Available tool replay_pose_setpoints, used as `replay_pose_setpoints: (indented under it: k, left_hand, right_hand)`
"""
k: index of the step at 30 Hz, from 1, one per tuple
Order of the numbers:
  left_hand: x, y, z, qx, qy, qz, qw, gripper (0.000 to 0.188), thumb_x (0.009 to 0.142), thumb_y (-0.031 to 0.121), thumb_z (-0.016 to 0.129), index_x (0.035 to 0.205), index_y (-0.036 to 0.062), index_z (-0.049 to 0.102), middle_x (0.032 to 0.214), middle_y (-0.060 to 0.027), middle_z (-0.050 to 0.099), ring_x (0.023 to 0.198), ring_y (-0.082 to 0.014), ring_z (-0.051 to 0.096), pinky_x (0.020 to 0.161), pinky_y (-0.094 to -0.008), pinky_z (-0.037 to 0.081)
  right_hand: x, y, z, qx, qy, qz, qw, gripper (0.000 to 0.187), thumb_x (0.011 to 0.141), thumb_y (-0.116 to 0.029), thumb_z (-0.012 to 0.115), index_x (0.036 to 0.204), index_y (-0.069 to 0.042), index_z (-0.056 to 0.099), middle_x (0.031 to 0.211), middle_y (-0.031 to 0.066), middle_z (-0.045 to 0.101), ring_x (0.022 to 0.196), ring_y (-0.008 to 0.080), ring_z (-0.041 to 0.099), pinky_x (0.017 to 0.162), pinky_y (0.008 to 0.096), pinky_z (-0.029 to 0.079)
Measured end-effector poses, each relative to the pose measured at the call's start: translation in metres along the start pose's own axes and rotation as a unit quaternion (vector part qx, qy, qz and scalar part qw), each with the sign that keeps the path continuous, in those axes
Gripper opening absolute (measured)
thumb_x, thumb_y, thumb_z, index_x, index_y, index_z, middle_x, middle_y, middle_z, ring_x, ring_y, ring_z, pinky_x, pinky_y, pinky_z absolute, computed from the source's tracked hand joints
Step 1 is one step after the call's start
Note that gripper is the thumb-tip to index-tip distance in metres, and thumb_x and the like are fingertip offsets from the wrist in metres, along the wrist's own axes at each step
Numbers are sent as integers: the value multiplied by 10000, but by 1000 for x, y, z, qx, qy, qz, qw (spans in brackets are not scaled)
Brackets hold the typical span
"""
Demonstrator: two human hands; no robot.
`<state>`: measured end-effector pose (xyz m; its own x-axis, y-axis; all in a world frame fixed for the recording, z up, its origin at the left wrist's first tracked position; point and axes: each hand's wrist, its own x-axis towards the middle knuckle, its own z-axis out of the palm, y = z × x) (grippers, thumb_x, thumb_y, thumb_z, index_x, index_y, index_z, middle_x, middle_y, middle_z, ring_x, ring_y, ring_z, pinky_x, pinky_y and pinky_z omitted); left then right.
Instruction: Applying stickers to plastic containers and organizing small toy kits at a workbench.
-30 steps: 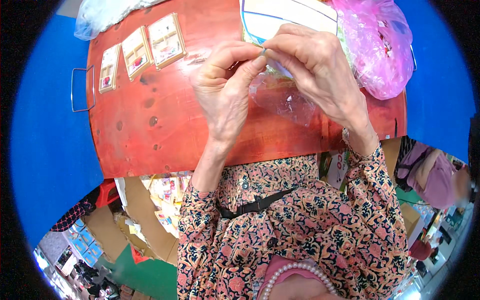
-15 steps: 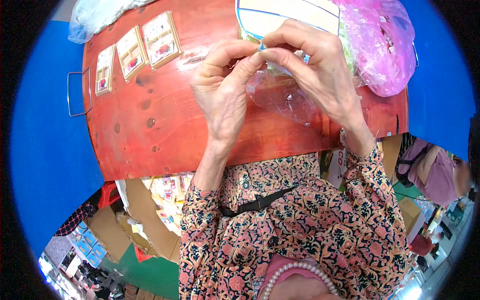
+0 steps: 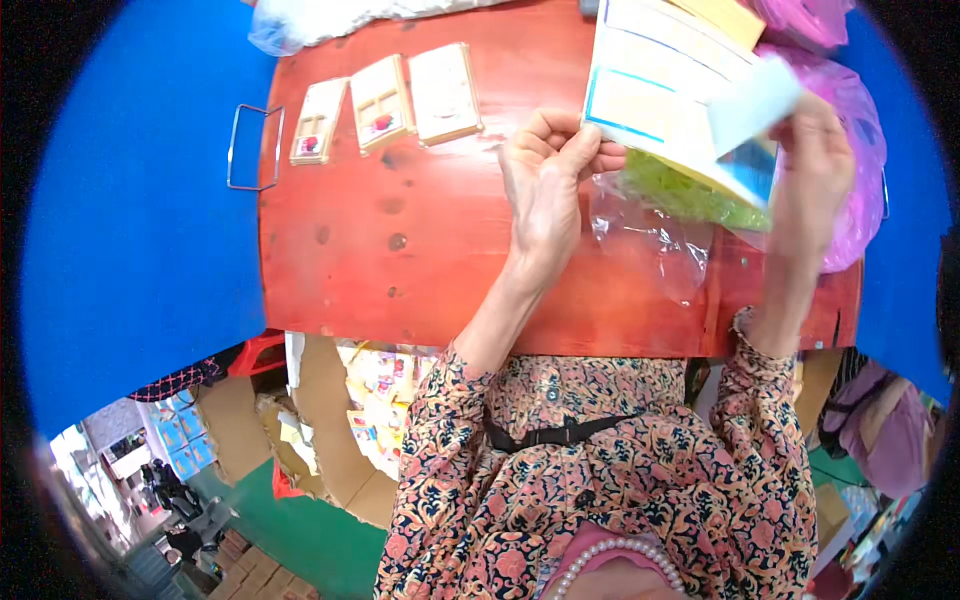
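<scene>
My left hand (image 3: pixel 548 185) has thumb and finger pinched at the lower left corner of a white printed sheet (image 3: pixel 630 85) with blue edging. My right hand (image 3: pixel 815 165), smeared by motion, is at the sheet's right side, with a pale flap or piece of paper (image 3: pixel 752 108) at its fingers. Whether that piece belongs to the sheet cannot be seen. Beneath the sheet lie a green bag (image 3: pixel 690 190) and clear plastic film (image 3: pixel 655 245). To the left, two shallow tan trays (image 3: pixel 380 105) with compartments and red pictures stand beside a third tray (image 3: pixel 443 95), whose top looks white.
The red table (image 3: pixel 400 270) carries a pink plastic bag (image 3: pixel 845 120) at the right and a white bag (image 3: pixel 340 20) at the far left. Wire handles stick out at its sides. Below the near edge, a cardboard box (image 3: pixel 375 410) holds several small colourful packets.
My hands have moved apart from a shared pinch; the right is now farther right with the pale piece. The third tray's compartments no longer show under its white top. The view has shifted.
</scene>
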<state>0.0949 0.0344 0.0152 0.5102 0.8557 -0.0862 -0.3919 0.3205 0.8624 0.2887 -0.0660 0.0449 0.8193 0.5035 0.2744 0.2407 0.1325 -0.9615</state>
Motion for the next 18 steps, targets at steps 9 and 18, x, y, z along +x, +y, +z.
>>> replay_pose_setpoints:
  k: [9, 18]
  left_hand:
    - [39, -23, -19, 185, 53, -36, 981, 101, 869, 34, 536, 840, -60, 559, 723, -142, 626, 582, -193, 617, 536, -268, 519]
    - [108, 2, -109, 747, 30, 276, 604, 251, 866, 181, 533, 878, -69, 547, 975, -307, 501, 956, -458, 474, 885, -571, 329]
  right_hand:
    - [71, 11, -223, 304, 182, -91, 931, 146, 909, -33, 475, 938, 88, 552, 861, 145, 576, 811, 230, 555, 816, 358, 480]
    - [10, -21, -163, 295, 73, -18, 953, 185, 933, -67, 474, 1057, 52, 543, 937, 88, 554, 846, 170, 504, 845, 310, 420]
